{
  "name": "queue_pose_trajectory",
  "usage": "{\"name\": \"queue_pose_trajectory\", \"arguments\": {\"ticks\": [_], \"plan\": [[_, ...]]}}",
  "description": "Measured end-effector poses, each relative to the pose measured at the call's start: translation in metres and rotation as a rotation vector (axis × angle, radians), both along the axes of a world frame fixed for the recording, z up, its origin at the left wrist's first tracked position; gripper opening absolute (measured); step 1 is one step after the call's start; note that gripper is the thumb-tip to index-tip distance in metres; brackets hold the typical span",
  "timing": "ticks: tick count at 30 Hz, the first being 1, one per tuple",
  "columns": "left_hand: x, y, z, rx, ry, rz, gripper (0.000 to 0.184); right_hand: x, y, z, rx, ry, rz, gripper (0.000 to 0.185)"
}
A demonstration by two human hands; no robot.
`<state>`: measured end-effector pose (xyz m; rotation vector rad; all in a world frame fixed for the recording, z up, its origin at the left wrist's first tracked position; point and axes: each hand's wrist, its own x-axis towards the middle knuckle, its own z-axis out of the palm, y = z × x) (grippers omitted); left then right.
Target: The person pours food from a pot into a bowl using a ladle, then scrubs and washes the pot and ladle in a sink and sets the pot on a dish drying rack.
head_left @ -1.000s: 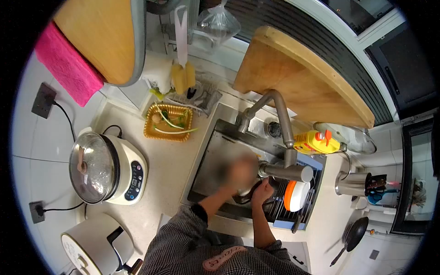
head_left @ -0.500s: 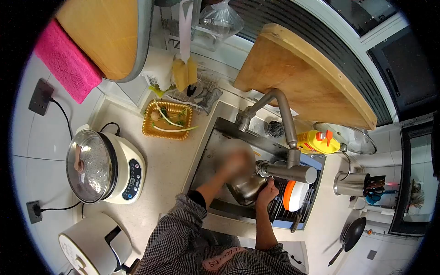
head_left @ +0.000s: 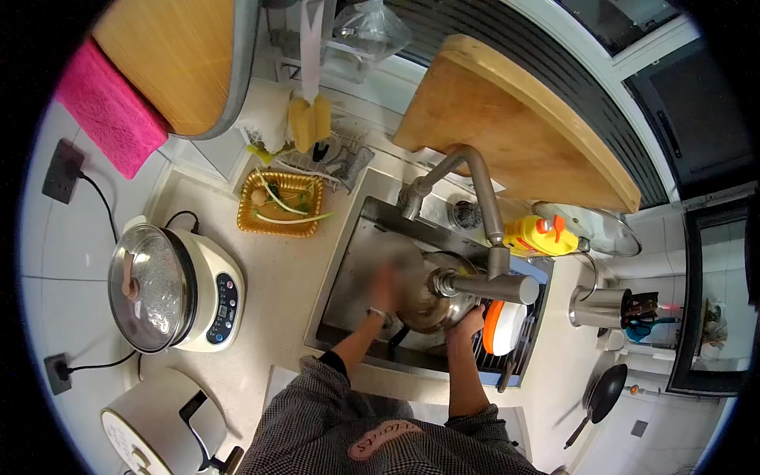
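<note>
A shiny metal pot (head_left: 425,315) is in the sink (head_left: 336,294), beneath the grey faucet (head_left: 489,286). My right hand (head_left: 469,323) grips the pot at its right edge, with the fingers partly hidden. To the pot's left, my left hand (head_left: 385,291) is low in the sink and smeared by blur. Its fingers, and anything in them, cannot be made out. A band circles the left wrist. Just right of my right hand, an orange-and-white round item (head_left: 504,327) sits on the black drying rack (head_left: 489,362).
A gold basket (head_left: 280,228) with green-and-white stalks stands left of the sink. Further left are a glass-lidded cooker (head_left: 218,305) and a white rice cooker (head_left: 162,416). A yellow bottle (head_left: 540,236) and a large wooden board (head_left: 514,131) stand behind the sink.
The pot has turned, so more of its round opening shows under the faucet. My left hand has moved lower and slightly left; my right hand stays at the pot's edge. The view has shifted slightly.
</note>
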<state>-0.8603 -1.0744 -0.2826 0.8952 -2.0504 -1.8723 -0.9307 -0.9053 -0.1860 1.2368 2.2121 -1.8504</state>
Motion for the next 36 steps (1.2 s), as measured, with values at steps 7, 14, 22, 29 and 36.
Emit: {"name": "queue_pose_trajectory", "arguments": {"ticks": [7,14,22,29,36], "plan": [[0.022,0.041,0.123,-0.526,0.107,-0.071,0.033,-0.006,-0.021,0.012,-0.180,0.119,-0.233,0.047],[-0.038,0.004,0.115,-0.451,0.484,-0.133,0.030,0.009,-0.037,0.047,-0.144,0.002,-0.238,0.043],[-0.018,0.038,0.138,-0.233,0.315,0.004,0.027,0.009,-0.039,0.043,-0.268,-0.101,-0.358,0.053],[0.007,0.039,0.140,-0.549,0.231,-0.524,0.034,0.007,0.001,-0.020,-0.440,-0.177,-0.422,0.051],[0.018,0.057,0.097,-0.394,0.163,-0.135,0.041,0.010,0.017,-0.011,-0.883,-0.096,-0.162,0.044]]}}
